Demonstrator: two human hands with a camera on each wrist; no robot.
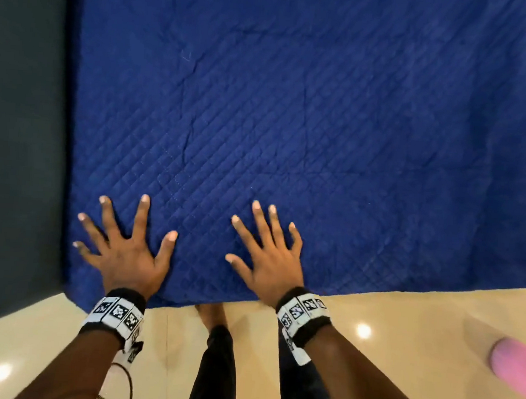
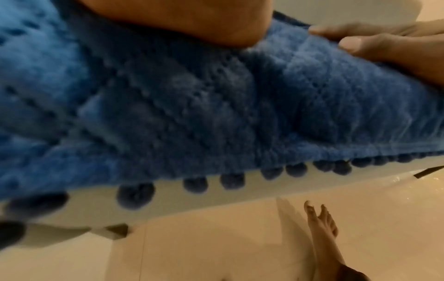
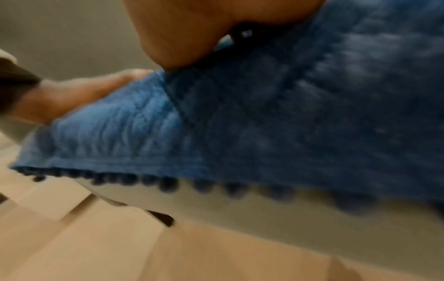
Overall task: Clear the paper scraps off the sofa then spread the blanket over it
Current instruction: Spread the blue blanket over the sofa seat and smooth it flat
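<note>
A blue quilted blanket (image 1: 292,123) lies spread flat over the sofa and fills most of the head view. My left hand (image 1: 124,245) presses on its near left part, fingers straight and splayed. My right hand (image 1: 267,255) lies flat beside it, fingers also spread. In the left wrist view the blanket (image 2: 192,104) hangs over the sofa's front, its pom-pom fringe (image 2: 194,184) above the pale sofa base (image 2: 216,201). The right wrist view shows the blanket (image 3: 288,123) blurred, with the same fringe (image 3: 149,180). No paper scraps are visible.
The dark sofa arm (image 1: 21,120) runs along the left. Glossy beige floor (image 1: 401,333) lies in front, with my bare foot (image 1: 211,317) near the sofa edge. A pink object (image 1: 517,366) sits on the floor at right. A dark sofa leg (image 3: 163,218) shows under the base.
</note>
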